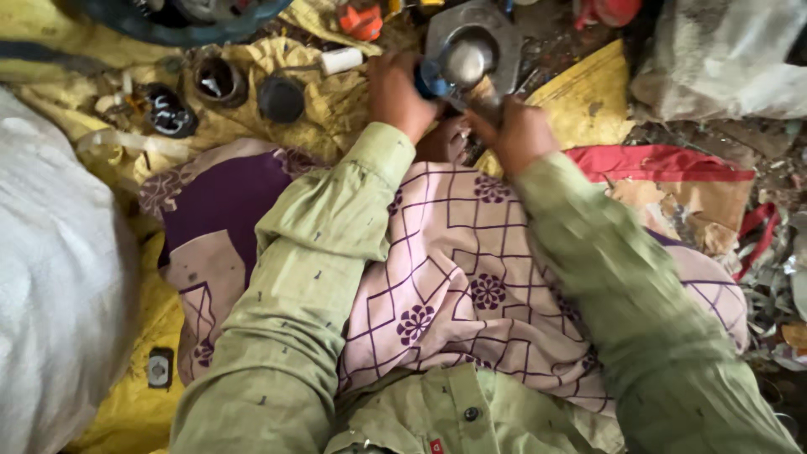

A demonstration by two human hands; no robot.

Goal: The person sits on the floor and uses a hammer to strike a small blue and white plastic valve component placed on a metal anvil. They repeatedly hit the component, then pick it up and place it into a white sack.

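Shiny metal cup [467, 60], both hands gripping

Single head cam, steep downward look.
Close over the person's lap and patterned cloth [454, 277]; both sleeves run up-frame, hands near the top edge, cluttered yellow sheet [580, 101] beyond.

Both arms stretched forward, hands close together

The left hand [393, 94] curls shut, knuckles up, its sleeve running straight out from the body. The right hand [517, 134] is clenched just beside it, slightly nearer, wrist bent inward. Both forearms, in pale green sleeves, angle toward each other.
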